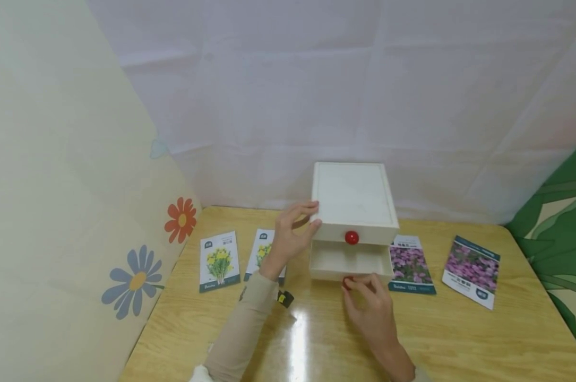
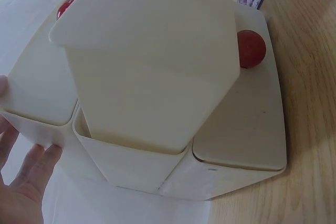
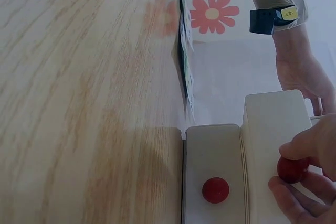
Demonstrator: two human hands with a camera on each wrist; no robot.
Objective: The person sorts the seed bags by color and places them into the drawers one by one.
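A small white drawer cabinet [image 1: 350, 193] with red round knobs stands on the table. Its middle drawer [image 2: 142, 93] is pulled out between the top drawer [image 2: 39, 85] and the bottom drawer [image 3: 212, 156]. With thumb and fingers, my right hand [image 1: 374, 307] pinches the middle drawer's red knob [image 3: 293, 169]. My left hand [image 1: 290, 236] rests against the cabinet's left side near the top, fingers touching the wall and upper edge. The top drawer's knob [image 1: 352, 237] shows above the opening. In the head view the bottom drawer is hidden under the pulled-out one.
Two packets with yellow flowers, one far left [image 1: 219, 261] and one behind my left wrist [image 1: 264, 249], lie left of the cabinet. To its right are two purple-flower packets, a nearer one [image 1: 412, 265] and a farther one [image 1: 473, 270]. A pale cloth [image 1: 268, 106] hangs behind the wooden table [image 1: 440, 339].
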